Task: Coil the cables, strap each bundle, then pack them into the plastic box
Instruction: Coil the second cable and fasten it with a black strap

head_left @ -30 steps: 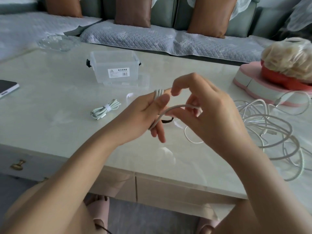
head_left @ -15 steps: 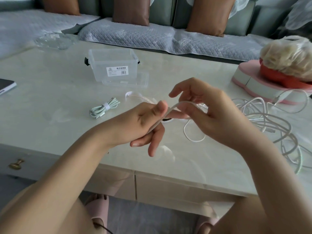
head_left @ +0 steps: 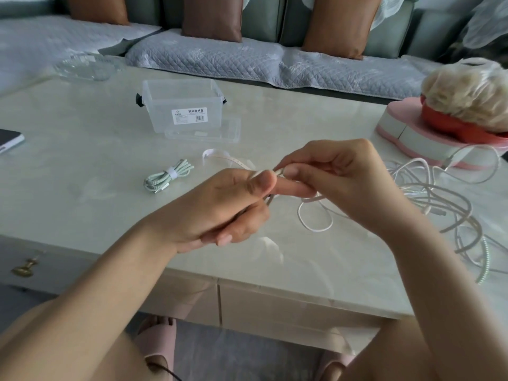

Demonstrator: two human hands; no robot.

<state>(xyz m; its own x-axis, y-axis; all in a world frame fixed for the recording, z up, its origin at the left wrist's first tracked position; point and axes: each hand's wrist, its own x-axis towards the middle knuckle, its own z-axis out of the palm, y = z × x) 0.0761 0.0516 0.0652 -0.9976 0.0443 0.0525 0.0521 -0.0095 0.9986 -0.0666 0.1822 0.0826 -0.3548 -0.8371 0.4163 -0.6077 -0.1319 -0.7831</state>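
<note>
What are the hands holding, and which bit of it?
Both hold one white cable. The left hand grips its coiled loops under the thumb; the right hand pinches the strand just beside them. The rest trails onto the table.

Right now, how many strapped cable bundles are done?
1: the green bundle lies on the table, left of the left hand, outside the plastic box. The white cable in hand is unstrapped; none shows in the box.

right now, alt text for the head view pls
The left hand and right hand both grip a white cable over a pale table. A strapped green bundle lies to their left, a clear plastic box stands behind it, and loose cables tangle on the right.
</note>
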